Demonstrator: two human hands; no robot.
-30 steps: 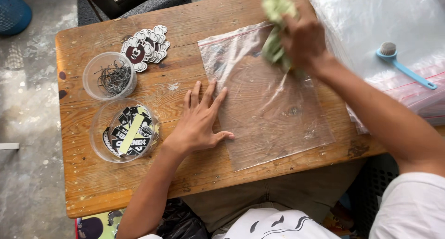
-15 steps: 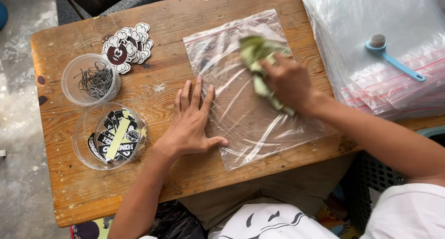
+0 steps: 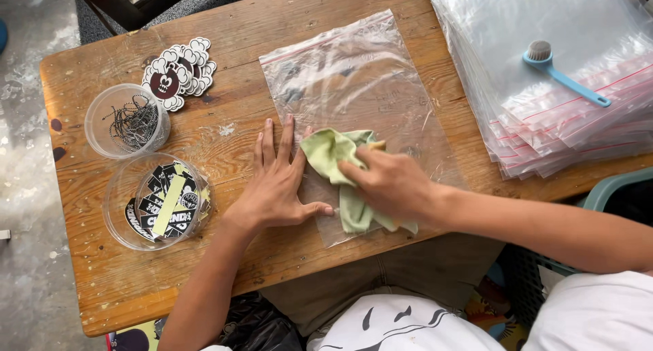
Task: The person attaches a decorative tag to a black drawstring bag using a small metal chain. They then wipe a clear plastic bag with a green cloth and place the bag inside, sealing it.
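Note:
A clear zip-seal plastic bag (image 3: 360,86) lies flat on the wooden table (image 3: 265,31). My left hand (image 3: 275,184) rests palm down with spread fingers on the bag's near left edge, pinning it. My right hand (image 3: 391,184) presses a crumpled pale green cloth (image 3: 330,154) onto the bag's near part, right beside the left hand's fingers. The cloth trails under my right hand toward the table's front edge.
A stack of clear zip bags (image 3: 564,72) lies at the right with a small blue brush (image 3: 561,69) on top. At the left stand a round tub of dark chains (image 3: 129,123), a tub of black stickers (image 3: 160,201), and a pile of cloud-shaped stickers (image 3: 177,72).
My right hand has dragged the green cloth from the bag's far right corner down across it to the near edge next to my left hand. The left hand has stayed put.

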